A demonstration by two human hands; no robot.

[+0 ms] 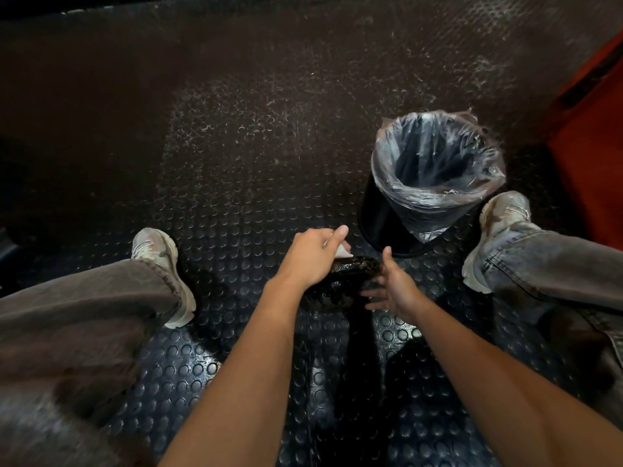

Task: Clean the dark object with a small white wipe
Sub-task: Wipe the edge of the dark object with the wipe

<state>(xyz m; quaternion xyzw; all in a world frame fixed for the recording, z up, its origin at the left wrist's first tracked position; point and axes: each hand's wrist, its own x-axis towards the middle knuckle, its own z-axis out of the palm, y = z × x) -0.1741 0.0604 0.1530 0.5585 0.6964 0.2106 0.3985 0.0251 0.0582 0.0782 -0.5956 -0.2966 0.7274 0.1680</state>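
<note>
Left to right: our left hand (312, 256) pinches a small white wipe (344, 251) against the far end of the dark object (340, 284), which lies on the studded floor (236, 197) between our feet; our right hand (392, 286), fingers spread, steadies its right side. We judge the object rigid, glossy, perhaps slippery, best braced at both ends. No legible writing. A lined bin (435, 183) stands far right.

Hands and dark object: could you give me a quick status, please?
Left hand pinches wipe on dark object. Right hand open, steadying its side. Bin beside, not in the way.
</note>
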